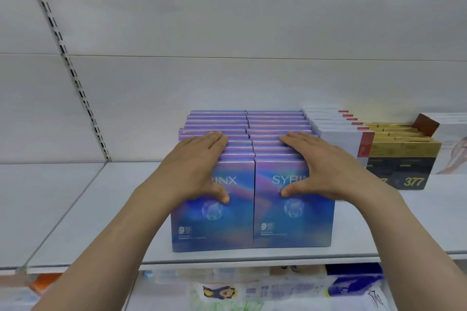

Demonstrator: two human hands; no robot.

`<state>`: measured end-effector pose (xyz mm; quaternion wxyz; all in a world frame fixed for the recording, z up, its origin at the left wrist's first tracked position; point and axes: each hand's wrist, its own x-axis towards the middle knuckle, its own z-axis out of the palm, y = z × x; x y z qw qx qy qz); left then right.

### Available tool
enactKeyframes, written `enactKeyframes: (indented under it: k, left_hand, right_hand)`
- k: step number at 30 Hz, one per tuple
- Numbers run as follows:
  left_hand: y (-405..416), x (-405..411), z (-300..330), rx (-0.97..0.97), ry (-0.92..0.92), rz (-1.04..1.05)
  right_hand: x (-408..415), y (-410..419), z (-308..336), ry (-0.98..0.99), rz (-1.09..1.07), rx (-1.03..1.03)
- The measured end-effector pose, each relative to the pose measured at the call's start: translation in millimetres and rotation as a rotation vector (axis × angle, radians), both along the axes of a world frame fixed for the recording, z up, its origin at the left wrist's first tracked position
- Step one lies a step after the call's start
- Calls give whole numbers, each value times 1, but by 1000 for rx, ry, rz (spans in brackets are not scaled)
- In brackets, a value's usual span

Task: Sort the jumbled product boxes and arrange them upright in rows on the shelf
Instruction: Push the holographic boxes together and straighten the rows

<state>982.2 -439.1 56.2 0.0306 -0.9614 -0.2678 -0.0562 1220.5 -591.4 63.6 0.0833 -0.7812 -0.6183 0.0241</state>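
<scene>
Two rows of blue-purple SYRINX boxes stand upright on the white shelf (101, 222), front to back. The left row (209, 225) has my left hand (194, 166) lying over its front boxes, fingers flat on the top edges and thumb pressed on the front face. The right row (293, 225) is covered the same way by my right hand (326, 169), thumb on its front face. Both hands clasp the front several boxes of their rows between fingers and thumb.
To the right stand a row of white boxes with red stripes (338, 139), black-and-gold boxes marked 377 (404, 159) and a white box (452, 149) at the edge. A slotted shelf upright (75, 78) runs up the back wall. Packaged goods (278, 290) lie on the shelf below.
</scene>
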Motion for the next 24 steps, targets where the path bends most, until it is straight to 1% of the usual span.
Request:
enactKeyframes:
  k: [2,4,6,8,10,12,14,15,17,19,22,24]
  left_hand:
    - [2,-5,4,-71,-16,-13]
    - [7,-16,11,-224,-111,26]
    - [15,-26,15,-346,-229,121]
    - [21,-31,13,-419,-329,185]
    - [23,-31,4,-472,-445,201]
    - [21,-31,-6,-576,-622,207]
    - [19,-33,-16,-723,-804,231]
    - [19,-35,-19,-791,-856,249]
    - [20,-33,-24,-897,-906,266]
    - [16,-30,-22,-922,-922,261]
    - [13,-19,-9,-946,-863,287]
    - [10,-10,10,-951,-809,249]
  right_hand:
    - [-1,-1,1,-20,5,-7]
    - [-2,-1,3,-43,19,5]
    - [-6,2,7,-49,20,51]
    - [-14,10,11,9,28,130]
    - [-23,17,12,138,41,170]
    - [-29,25,13,242,50,174]
    - [-34,36,14,252,80,154]
    - [-35,42,15,239,96,132]
    - [-36,57,15,210,99,67]
    - [-37,70,13,172,88,2]
    - [-38,81,8,104,85,-53]
    - [-39,86,5,73,86,-60]
